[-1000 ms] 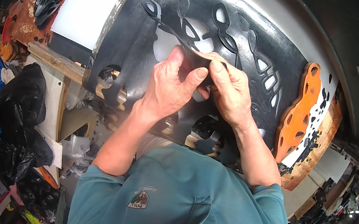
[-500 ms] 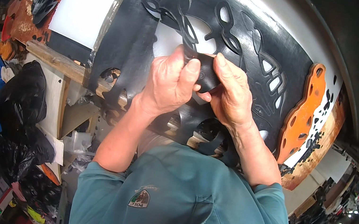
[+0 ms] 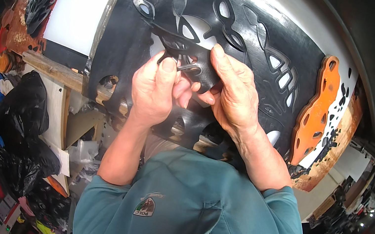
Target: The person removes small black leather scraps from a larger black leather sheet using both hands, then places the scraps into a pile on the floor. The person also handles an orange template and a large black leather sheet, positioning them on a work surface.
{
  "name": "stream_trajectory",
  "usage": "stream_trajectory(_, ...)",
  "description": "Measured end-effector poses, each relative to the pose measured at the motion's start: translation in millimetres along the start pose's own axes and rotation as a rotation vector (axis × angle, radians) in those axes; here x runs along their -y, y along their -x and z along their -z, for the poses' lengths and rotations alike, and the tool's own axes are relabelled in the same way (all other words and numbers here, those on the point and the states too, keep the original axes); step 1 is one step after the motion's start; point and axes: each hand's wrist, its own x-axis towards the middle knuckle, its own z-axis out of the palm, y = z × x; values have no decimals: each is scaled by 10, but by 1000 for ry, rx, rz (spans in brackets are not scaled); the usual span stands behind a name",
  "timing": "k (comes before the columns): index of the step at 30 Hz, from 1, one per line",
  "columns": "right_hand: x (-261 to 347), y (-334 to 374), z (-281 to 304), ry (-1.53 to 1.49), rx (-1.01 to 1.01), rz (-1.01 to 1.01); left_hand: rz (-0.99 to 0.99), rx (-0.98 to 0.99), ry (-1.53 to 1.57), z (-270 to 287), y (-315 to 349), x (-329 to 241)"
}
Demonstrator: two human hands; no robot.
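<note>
in the head view, a thin black cut-out piece (image 3: 209, 69) is between the 2 hands, above the middle of the black sheet (image 3: 120, 47). the left hand (image 3: 153, 88) pinches the piece's left side between thumb and fingers; the right hand (image 3: 237, 93) grips its wider right part, thumb on top. whether the piece joins the sheet at its upper end, i cannot tell. right of the sheet lies an orange perforated plate (image 3: 315, 104); left of it, a white board (image 3: 84, 3).
</note>
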Motion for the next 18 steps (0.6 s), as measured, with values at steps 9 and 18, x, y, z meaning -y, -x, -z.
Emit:
stream_trajectory(9, 201, 43, -119, 519, -155, 81, 45, -24, 61, -44, 37, -144)
stream_trajectory(18, 182, 133, -201, 556, -83, 214, -65, -55, -545, -43, 99, -194)
